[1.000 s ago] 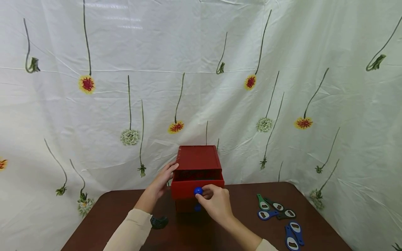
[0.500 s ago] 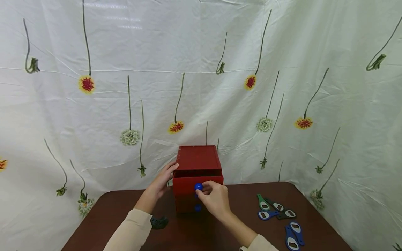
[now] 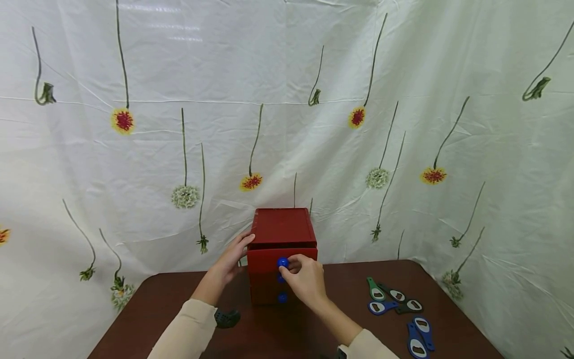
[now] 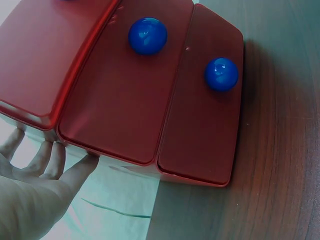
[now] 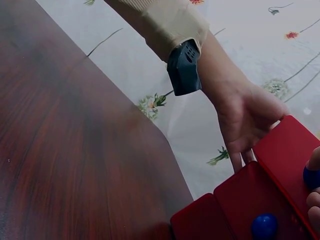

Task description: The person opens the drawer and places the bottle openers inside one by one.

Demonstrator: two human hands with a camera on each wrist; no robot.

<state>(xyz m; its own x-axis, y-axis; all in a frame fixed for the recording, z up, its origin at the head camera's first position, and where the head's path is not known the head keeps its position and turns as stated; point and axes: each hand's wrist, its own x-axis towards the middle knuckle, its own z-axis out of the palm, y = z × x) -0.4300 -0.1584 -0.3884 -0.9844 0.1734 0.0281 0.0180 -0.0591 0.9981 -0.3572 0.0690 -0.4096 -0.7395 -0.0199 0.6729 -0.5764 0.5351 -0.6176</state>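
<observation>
Your right hand (image 3: 307, 280) pinches the top knob (image 3: 282, 262), one of three blue ones, on the red chest (image 3: 283, 225) standing on the table (image 3: 345, 291); of three drawers, the top drawer (image 3: 263, 263) is slightly out. Your left hand (image 3: 229, 258), fingers spread, touches the chest's side; rightward lie six bottle openers (image 3: 377, 307).

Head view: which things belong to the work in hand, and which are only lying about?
In use:
red drawer cabinet, touched by left hand
slightly open top drawer
top blue knob, held by right hand

Lying about, apparently:
six bottle openers, untouched
</observation>
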